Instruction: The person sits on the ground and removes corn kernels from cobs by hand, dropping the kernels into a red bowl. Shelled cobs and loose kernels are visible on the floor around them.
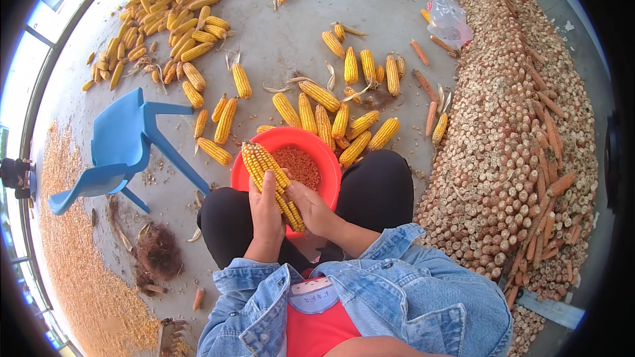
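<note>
Over a red plastic basin (237, 171), a yellow ear of corn (260, 162) is held at a slant with its tip up and to the left. A darker groove runs along its rows; whether a second ear is pressed against it, I cannot tell. My left hand (267, 215) grips its lower left side, thumb laid along the kernels. From the other side my right hand (315, 210) clasps the lower part, its fingertips partly hidden. Loose reddish-orange kernels (300, 163) cover the basin's bottom. The basin sits between my knees.
Several ears of corn (317, 96) lie just past the basin, with a bigger heap (183, 15) at the upper left. A blue plastic chair (121, 131) stands left. Stacked stripped cobs (496, 158) line the right, near a plastic bag (449, 20). Spread kernels (84, 258) cover the left floor.
</note>
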Demonstrator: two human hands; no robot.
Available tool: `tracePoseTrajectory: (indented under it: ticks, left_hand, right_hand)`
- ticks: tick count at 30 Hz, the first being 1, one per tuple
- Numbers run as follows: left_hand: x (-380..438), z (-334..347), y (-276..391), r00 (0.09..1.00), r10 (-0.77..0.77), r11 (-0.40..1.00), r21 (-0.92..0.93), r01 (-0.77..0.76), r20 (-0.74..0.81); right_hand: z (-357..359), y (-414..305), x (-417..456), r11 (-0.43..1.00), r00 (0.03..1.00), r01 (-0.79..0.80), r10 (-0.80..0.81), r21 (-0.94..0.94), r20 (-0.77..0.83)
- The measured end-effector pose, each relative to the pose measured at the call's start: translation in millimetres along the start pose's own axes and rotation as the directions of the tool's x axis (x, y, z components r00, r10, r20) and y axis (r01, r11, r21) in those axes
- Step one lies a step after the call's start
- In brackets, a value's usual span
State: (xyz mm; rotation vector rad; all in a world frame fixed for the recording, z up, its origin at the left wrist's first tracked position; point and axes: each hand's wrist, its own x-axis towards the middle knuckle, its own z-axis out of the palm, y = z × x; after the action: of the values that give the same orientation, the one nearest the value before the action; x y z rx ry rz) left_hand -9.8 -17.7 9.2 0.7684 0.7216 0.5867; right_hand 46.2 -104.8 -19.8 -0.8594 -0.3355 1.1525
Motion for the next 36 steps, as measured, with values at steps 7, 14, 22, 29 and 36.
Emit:
tracePoseTrajectory:
  ticks: [7,14,22,29,36]
  left_hand:
    - [2,-2,0,0.999,0.012,1.000,0.003,-0.012,0.033]
    - [1,1,4,0.998,-0.034,0.997,0.070,0.031,0.043]
    - [2,0,1,0.999,-0.041,0.998,0.049,0.040,0.021]
    - [4,1,6,0.998,-0.050,0.998,0.032,0.051,-0.046]
    - [11,-3,9,0.991,0.035,0.998,-0.049,-0.041,-0.130]
  right_hand:
    - [5,-17,-1,0.989,0.991,-0.131,0.129,-0.065,-0.033]
    - [7,-16,0,0.993,0.995,-0.095,0.094,-0.070,-0.026]
    - [4,-13,-4,0.995,0.996,-0.092,0.092,-0.044,-0.008]
    - [-1,-13,-2,0.976,0.976,-0.213,0.215,0.053,-0.038]
    - [13,-21,-7,0.942,0.993,-0.060,0.023,-0.330,-0.115]
